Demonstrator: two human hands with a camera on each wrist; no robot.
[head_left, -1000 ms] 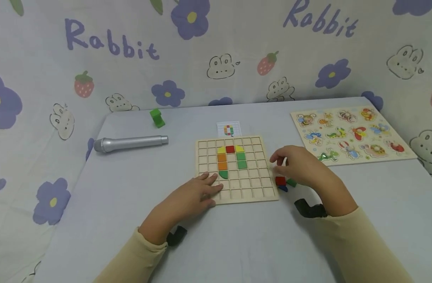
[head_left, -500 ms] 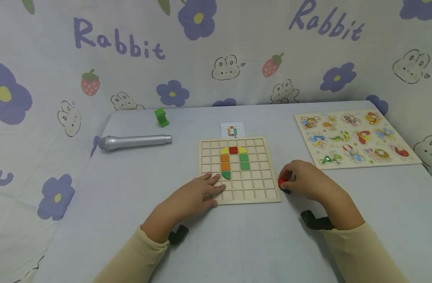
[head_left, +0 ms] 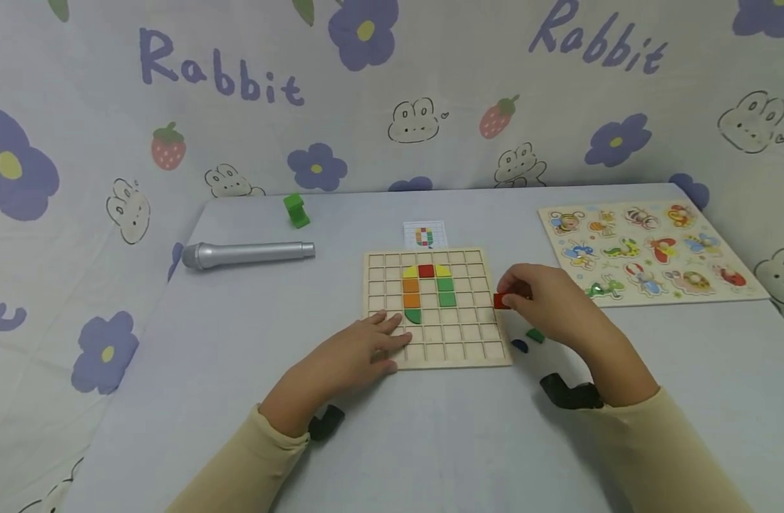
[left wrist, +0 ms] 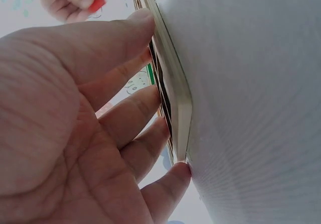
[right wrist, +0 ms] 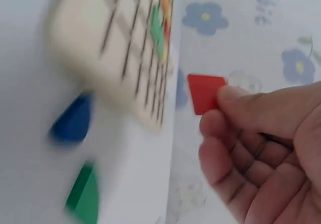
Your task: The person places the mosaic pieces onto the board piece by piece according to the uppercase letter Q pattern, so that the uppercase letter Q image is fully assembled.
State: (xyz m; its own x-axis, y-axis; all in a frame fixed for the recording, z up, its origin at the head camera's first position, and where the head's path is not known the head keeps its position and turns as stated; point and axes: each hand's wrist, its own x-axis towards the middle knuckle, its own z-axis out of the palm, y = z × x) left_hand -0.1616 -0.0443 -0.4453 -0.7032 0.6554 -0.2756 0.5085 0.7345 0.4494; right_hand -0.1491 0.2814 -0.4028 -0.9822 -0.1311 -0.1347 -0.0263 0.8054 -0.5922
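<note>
Between thumb and index finger, my right hand [head_left: 549,303] pinches a red square tile [right wrist: 204,93], held up at the right edge of the wooden grid board [head_left: 462,349]. My left hand [head_left: 350,356] lies with spread fingers on the board's lower left corner. In the left wrist view its fingertips [left wrist: 143,23] sit along the board's edge. On the grid, a red tile [head_left: 426,271] stands between two yellow rounded tiles, with orange tiles [head_left: 410,286] down the left, green squares [head_left: 446,291] down the right and a green quarter-round [head_left: 413,315] below the orange.
Right of the board lie a blue rounded tile [head_left: 519,346] and a green tile [head_left: 536,335]. A pattern card [head_left: 424,234] sits behind the board. Farther out are a silver microphone [head_left: 247,254], a green block [head_left: 296,211] and an insect puzzle board [head_left: 651,249].
My right hand has moved down to the loose tiles, taken the red square and lifted it up toward the board's right edge. My left hand stays on the board.
</note>
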